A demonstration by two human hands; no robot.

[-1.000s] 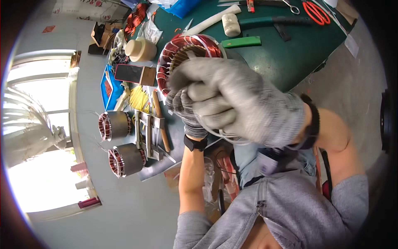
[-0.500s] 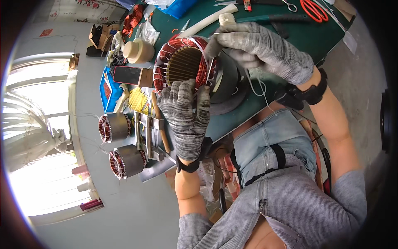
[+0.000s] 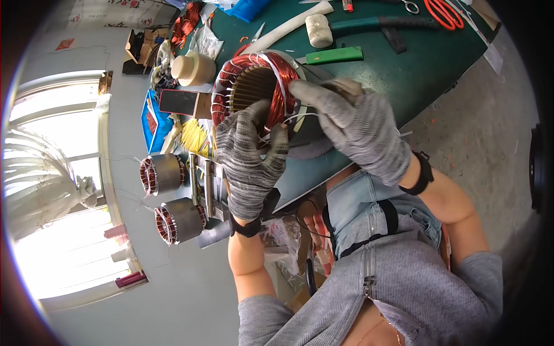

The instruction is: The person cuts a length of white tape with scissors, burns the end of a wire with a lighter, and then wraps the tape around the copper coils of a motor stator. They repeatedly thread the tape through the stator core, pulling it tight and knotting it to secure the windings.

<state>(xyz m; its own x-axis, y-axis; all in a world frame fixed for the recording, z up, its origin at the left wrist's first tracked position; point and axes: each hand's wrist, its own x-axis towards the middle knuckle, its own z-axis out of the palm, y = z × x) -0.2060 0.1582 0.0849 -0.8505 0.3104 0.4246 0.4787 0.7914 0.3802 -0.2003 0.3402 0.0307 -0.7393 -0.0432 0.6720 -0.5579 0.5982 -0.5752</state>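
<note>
A motor stator (image 3: 229, 72) with red copper windings lies on the bench, its slotted bore facing up toward me. White lacing cord ties the winding bundle around the rim. My left hand (image 3: 249, 158), in a grey knitted glove, curls over the near rim; its fingers reach into the bore and its thumb rests by the coil. To the right of the stator, my gloved right hand (image 3: 363, 130) has its fingers bent round a white cord (image 3: 303, 115). That cord curves from the winding near my left thumb to the right hand. The cord's far end is hidden.
Behind the stator lie a white-headed mallet (image 3: 319, 32), a green-handled knife (image 3: 334, 55) and red-handled scissors (image 3: 443, 12). A phone (image 3: 178, 102), a cream container (image 3: 193, 70), yellow tubing (image 3: 195, 137) and two smaller stators (image 3: 164, 174) are at left.
My right hand has moved down and toward me from above the rim, drawing the white cord to the right. The mallet head and green knife now show. My left hand stays at the rim.
</note>
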